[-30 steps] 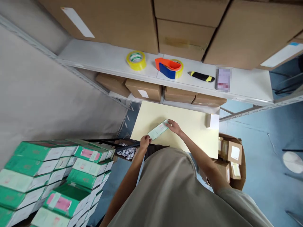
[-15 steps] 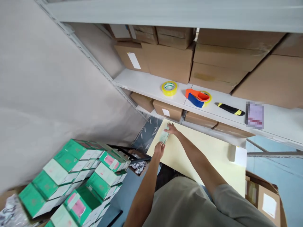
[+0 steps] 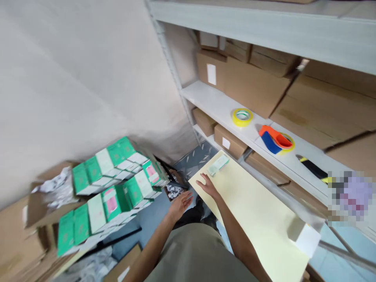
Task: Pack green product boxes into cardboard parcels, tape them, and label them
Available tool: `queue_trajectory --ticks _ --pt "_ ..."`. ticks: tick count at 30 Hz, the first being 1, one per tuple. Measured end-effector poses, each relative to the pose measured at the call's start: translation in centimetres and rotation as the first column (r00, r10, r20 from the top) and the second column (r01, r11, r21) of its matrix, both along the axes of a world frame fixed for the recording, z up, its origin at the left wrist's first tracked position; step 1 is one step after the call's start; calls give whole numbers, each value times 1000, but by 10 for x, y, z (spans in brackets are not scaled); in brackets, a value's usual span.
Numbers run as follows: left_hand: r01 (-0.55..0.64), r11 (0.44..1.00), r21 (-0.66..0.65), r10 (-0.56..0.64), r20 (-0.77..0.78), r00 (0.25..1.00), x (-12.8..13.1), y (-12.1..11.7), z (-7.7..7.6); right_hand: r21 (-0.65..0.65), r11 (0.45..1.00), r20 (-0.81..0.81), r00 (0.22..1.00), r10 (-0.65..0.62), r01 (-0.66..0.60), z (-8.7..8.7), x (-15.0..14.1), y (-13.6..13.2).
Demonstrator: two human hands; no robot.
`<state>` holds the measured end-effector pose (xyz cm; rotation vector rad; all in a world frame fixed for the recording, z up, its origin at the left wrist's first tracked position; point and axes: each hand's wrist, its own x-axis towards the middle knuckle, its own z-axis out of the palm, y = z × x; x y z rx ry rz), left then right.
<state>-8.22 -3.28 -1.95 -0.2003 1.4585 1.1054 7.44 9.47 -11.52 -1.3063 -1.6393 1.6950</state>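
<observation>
A flat pale green box (image 3: 218, 164) lies at the far left end of the cream tabletop (image 3: 249, 207), with neither hand touching it. My right hand (image 3: 208, 185) hovers over the tabletop's left edge, just in front of that box, its fingers spread and holding nothing. Off the table to the left, my left hand (image 3: 179, 206) is in the air, empty, fingers stretched out. Beyond it to the left stand rows of green and pale green boxes (image 3: 95, 213); one in the front row has a pink panel (image 3: 111, 203).
A grey shelf (image 3: 211, 98) behind the table bears a yellow tape roll (image 3: 242, 117), an orange and blue tape dispenser (image 3: 274, 140), a black and yellow cutter (image 3: 313, 168) and brown cartons (image 3: 255, 86). A white box (image 3: 305, 239) stands at the table's right end. An open carton (image 3: 44, 211) holds crumpled wrapping.
Both hands have let go of the pale green box, which was carried to the table's left end and laid there. My view has turned left, and my hands have come back toward me.
</observation>
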Motion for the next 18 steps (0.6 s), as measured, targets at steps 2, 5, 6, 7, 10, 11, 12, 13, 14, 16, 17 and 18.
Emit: queue_trajectory --ticks 2,5,6,7,10,11,12,13,14,16,17,18 --pt "-115 993 0 115 -20 993 -19 -23 10 -14 999 -67 997 39 -40 2 -8 -15" --pt "-268 960 74 272 -41 961 -51 -42 25 -73 991 -117 988 100 -109 11 -21 -32" --pt "-309 945 107 315 -44 948 -62 -46 29 -91 988 -130 985 116 -128 15 -26 -38" --pt "-342 929 139 351 -43 935 -72 -49 32 -106 984 -142 981 131 -146 20 -30 -44" --pt "-397 893 213 409 -15 912 -97 -57 35 -124 974 -163 972 168 -189 34 -45 -64" --pt "-402 886 230 413 0 911 -104 -60 34 -125 971 -166 969 180 -202 40 -51 -71" --pt "-406 881 245 415 16 910 -111 -64 33 -126 968 -169 966 196 -218 45 -59 -78" --pt "-410 874 260 417 32 909 -118 -69 31 -126 963 -174 961 215 -238 51 -68 -84" --pt "-417 866 276 422 44 905 -127 -75 30 -125 957 -180 955 236 -260 58 -79 -90" --pt "-447 839 312 454 55 890 -150 -92 29 -113 943 -187 939 288 -312 73 -108 -104" --pt "-467 819 335 478 53 877 -165 -104 30 -102 934 -189 928 320 -343 81 -125 -111" --pt "-489 793 362 509 45 859 -182 -118 32 -89 923 -190 916 353 -374 89 -144 -119"
